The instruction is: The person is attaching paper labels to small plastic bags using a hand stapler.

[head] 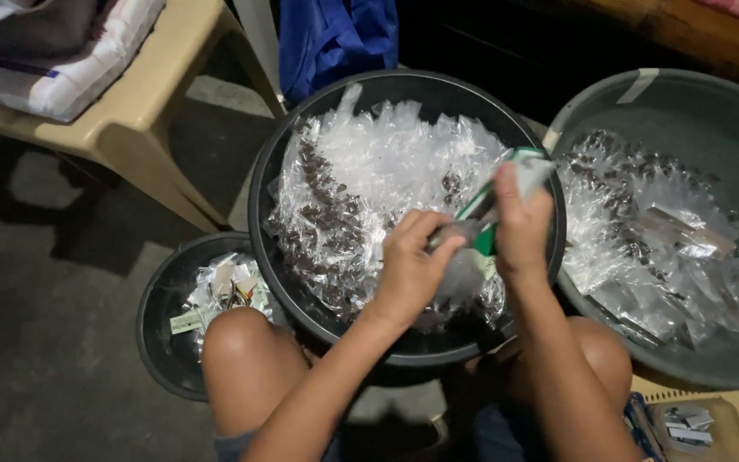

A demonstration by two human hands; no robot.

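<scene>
1. The left hand is hovering over the large black basin, fingers clenched around a small silvery tool; what kind of tool it is cannot be told.
2. The right hand is grasping a small green-and-white packet, pinching it between thumb and fingers, with the packet's top edge rising past the fingertips.
3. The tool's tip is meeting the lower edge of the packet, just between the two hands, above the middle of the black basin.
4. The black basin is holding a heap of clear plastic bags filled with small dark round pieces.
5. A grey basin is sitting to the right, touching the black one, and is carrying more clear bags of the same dark pieces.
6. A smaller black tub is resting on the floor at the lower left, partly behind the left knee, and is containing paper and plastic scraps.
7. A beige plastic chair is standing at the upper left, bearing folded cloth.
8. A blue bag is hanging behind the black basin.
9. A beige tray with small boxes is lying at the lower right.
</scene>
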